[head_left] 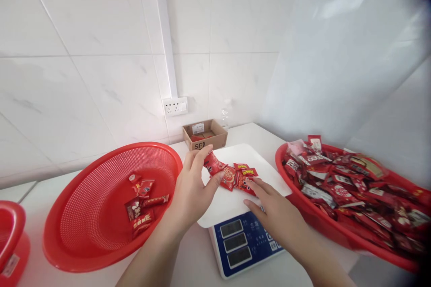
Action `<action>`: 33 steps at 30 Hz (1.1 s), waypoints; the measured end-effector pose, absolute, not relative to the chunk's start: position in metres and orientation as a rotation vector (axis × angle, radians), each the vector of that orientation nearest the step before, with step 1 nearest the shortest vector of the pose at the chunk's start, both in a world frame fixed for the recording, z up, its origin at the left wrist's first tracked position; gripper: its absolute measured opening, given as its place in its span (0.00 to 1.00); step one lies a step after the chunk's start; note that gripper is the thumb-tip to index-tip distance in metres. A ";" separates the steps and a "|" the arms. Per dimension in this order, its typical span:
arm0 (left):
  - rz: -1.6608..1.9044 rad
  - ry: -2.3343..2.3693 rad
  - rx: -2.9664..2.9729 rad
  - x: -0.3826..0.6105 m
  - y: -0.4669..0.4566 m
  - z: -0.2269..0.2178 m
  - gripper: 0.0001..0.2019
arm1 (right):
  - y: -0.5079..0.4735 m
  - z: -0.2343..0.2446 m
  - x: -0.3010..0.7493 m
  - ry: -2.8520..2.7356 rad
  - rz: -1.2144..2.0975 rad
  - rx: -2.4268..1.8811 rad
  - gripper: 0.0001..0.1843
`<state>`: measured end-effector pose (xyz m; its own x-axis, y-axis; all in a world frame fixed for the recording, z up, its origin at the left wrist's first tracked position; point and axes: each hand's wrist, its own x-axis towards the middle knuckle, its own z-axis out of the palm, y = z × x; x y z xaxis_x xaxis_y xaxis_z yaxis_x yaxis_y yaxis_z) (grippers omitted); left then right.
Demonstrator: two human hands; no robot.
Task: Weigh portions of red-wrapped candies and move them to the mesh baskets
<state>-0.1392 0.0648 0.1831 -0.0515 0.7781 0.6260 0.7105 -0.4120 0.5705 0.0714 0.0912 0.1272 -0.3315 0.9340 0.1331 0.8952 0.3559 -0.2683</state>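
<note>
A white scale pan (218,208) lies in front of me, with several small red snack packets (229,177) bunched near its middle. From the left, my left hand (193,184) closes thumb and fingers around the edge of the bunch. My right hand (272,208) is on the other side, its fingertips touching the packets and its thumb held apart from the fingers. Below the pan is the scale's blue panel (249,244), with three dark display windows; my right hand and forearm cover part of its buttons.
On the left, a red plastic basket (90,188) holds several packets. A fuller red basket (313,215), heaped with packets, stands on the right. Behind the scale are a cardboard box (217,141) and a clear bottle (225,117). Another red container (20,228) is at the far left.
</note>
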 end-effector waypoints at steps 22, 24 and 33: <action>0.762 0.848 2.493 -0.102 0.045 0.184 0.31 | 0.044 0.123 0.093 -1.506 1.135 -1.241 0.32; 0.783 0.984 2.487 -0.105 0.046 0.183 0.27 | 0.052 0.126 0.114 -1.478 0.851 -1.394 0.30; 1.176 1.580 2.129 -0.130 0.059 0.174 0.15 | 0.091 0.104 0.226 -1.680 0.180 -1.810 0.34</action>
<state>-0.1296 0.0591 0.1741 0.0912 0.8851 0.4564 0.6914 -0.3861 0.6107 0.2260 0.0913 0.1036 0.1678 0.9310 0.3241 0.8414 0.0360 -0.5392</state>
